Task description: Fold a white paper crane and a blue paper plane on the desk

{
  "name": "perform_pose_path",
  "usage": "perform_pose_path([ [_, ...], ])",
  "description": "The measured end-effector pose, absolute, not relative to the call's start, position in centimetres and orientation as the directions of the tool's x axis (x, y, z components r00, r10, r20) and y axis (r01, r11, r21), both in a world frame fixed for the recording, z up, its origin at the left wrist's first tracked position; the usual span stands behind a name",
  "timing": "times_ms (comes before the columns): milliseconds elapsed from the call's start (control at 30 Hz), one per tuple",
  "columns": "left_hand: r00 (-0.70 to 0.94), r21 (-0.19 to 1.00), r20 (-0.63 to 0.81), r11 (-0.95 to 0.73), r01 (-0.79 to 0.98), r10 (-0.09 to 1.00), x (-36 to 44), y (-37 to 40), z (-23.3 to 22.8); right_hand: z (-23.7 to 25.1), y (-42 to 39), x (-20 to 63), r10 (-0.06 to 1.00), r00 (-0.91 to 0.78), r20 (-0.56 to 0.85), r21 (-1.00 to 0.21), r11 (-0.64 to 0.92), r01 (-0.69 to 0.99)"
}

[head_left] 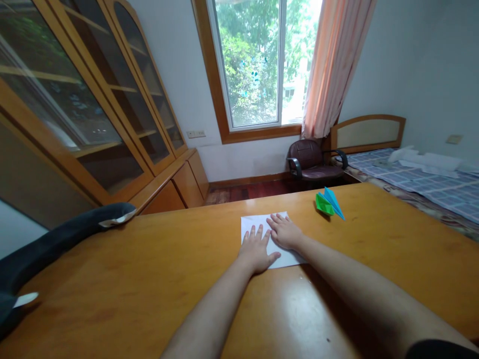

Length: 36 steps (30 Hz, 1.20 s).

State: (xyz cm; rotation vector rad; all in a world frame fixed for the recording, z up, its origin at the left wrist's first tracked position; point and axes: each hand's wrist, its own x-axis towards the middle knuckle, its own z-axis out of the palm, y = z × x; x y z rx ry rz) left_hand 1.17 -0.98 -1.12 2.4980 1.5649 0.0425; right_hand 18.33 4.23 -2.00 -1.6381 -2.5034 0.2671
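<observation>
A white sheet of paper [250,223] lies flat on the wooden table [149,269]. My left hand [256,250] rests palm down on the sheet's left half with fingers spread. My right hand [284,231] presses flat on the sheet's right half, its fingers pointing left toward the far edge. Neither hand grips anything. To the right of the sheet, farther back, a green paper plane [323,204] and a blue paper plane [334,202] lie side by side, touching.
A dark cushion-like object [56,239] lies along the table's left edge. Glass-door wooden cabinets [93,109] line the left wall. A dark office chair [312,162] stands under the window, and a bed [430,182] sits at the right.
</observation>
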Motion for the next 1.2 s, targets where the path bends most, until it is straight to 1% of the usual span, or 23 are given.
perform_pose_path([
  [133, 0.482, 0.177, -0.105, -0.461, 0.870, 0.870, -0.5, -2.4, -0.9, -1.9, 4.3, 18.4, 0.928, -0.372, 0.000, -0.216, 0.364, 0.906],
  [267, 0.513, 0.169, -0.157, -0.488, 0.856, 0.844, -1.2, -3.5, 0.0, -1.9, 4.2, 18.4, 0.930, -0.366, 0.025, -0.225, 0.362, 0.905],
  [400, 0.576, 0.131, -0.145, -0.561, 0.817, 0.805, -0.1, -4.2, 1.1, -2.1, 4.3, 18.4, 0.931, -0.359, 0.062, -0.281, 0.362, 0.889],
  [467, 0.607, 0.082, -0.127, -0.602, 0.795, 0.784, 0.8, -4.5, 1.2, -2.4, 4.5, 18.5, 0.934, -0.342, 0.106, -0.366, 0.356, 0.860],
  [533, 0.604, 0.022, -0.106, -0.606, 0.795, 0.790, 1.4, -4.6, 1.1, -2.9, 4.9, 18.9, 0.943, -0.286, 0.170, -0.537, 0.332, 0.775],
  [567, 0.600, 0.003, -0.096, -0.602, 0.798, 0.794, 1.6, -4.6, 1.1, -3.2, 5.2, 19.2, 0.950, -0.241, 0.199, -0.634, 0.312, 0.707],
  [600, 0.597, -0.002, -0.086, -0.599, 0.801, 0.798, 1.6, -4.6, 1.1, -3.5, 5.5, 19.6, 0.962, -0.160, 0.219, -0.752, 0.272, 0.601],
  [633, 0.597, 0.008, -0.078, -0.598, 0.801, 0.799, 1.5, -4.5, 1.2, -3.7, 5.8, 20.2, 0.969, -0.109, 0.223, -0.794, 0.245, 0.557],
  [667, 0.599, 0.034, -0.072, -0.598, 0.801, 0.798, 1.3, -4.3, 1.5, -3.9, 6.2, 20.8, 0.973, -0.058, 0.223, -0.831, 0.221, 0.511],
  [700, 0.598, 0.077, -0.066, -0.593, 0.802, 0.799, 0.9, -4.2, 1.9, -4.1, 6.5, 21.5, 0.977, 0.079, 0.199, -0.936, 0.166, 0.312],
  [733, 0.602, 0.136, -0.047, -0.592, 0.794, 0.797, 0.3, -4.0, 2.4, -4.2, 6.7, 22.1, 0.968, 0.199, 0.155, -0.986, 0.139, 0.088],
  [767, 0.598, 0.212, -0.028, -0.580, 0.786, 0.801, -0.3, -3.7, 3.1, -4.3, 6.9, 22.8, 0.944, 0.319, 0.085, -0.981, 0.135, -0.139],
  [800, 0.595, 0.310, -0.013, -0.563, 0.766, 0.803, -1.0, -3.5, 3.8, -4.2, 7.1, 23.4, 0.922, 0.387, -0.015, -0.927, 0.131, -0.350],
  [833, 0.586, 0.417, 0.002, -0.533, 0.736, 0.810, -1.9, -3.2, 4.5, -4.2, 7.2, 23.8, 0.914, 0.394, -0.098, -0.857, 0.124, -0.501],
  [867, 0.556, 0.535, 0.031, -0.484, 0.693, 0.831, -2.8, -3.0, 5.1, -4.2, 7.3, 24.1, 0.913, 0.381, -0.147, -0.801, 0.116, -0.587],
  [900, 0.511, 0.650, 0.066, -0.426, 0.630, 0.857, -3.8, -2.7, 5.7, -4.1, 7.4, 24.2, 0.915, 0.364, -0.175, -0.767, 0.105, -0.632],
  [967, 0.366, 0.864, 0.091, -0.256, 0.433, 0.926, -6.0, -2.1, 6.3, -4.0, 7.3, 24.2, 0.928, 0.336, -0.163, -0.763, 0.097, -0.639],
  [1000, 0.284, 0.949, 0.059, -0.142, 0.282, 0.957, -7.1, -1.7, 6.4, -4.0, 7.3, 24.1, 0.932, 0.331, -0.147, -0.774, 0.100, -0.626],
  [1033, 0.170, 0.995, 0.017, -0.032, 0.090, 0.985, -8.3, -1.3, 6.4, -4.0, 7.2, 24.0, 0.936, 0.328, -0.128, -0.786, 0.106, -0.609],
  [1067, 0.072, 0.994, -0.041, 0.048, -0.095, 0.997, -9.5, -1.0, 6.4, -4.1, 7.2, 23.9, 0.939, 0.326, -0.110, -0.800, 0.111, -0.590],
  [1100, -0.027, 0.967, -0.096, 0.086, -0.242, 0.995, -10.6, -0.6, 6.2, -4.1, 7.2, 23.9, 0.941, 0.325, -0.094, -0.818, 0.113, -0.564],
  [1167, -0.201, 0.902, -0.192, 0.091, -0.423, 0.961, -12.8, 0.0, 6.0, -4.2, 7.1, 23.9, 0.946, 0.319, -0.058, -0.861, 0.114, -0.496],
  [1200, -0.235, 0.873, -0.257, 0.120, -0.473, 0.938, -13.8, 0.2, 5.8, -4.3, 7.1, 24.0, 0.950, 0.311, -0.039, -0.880, 0.115, -0.460],
])
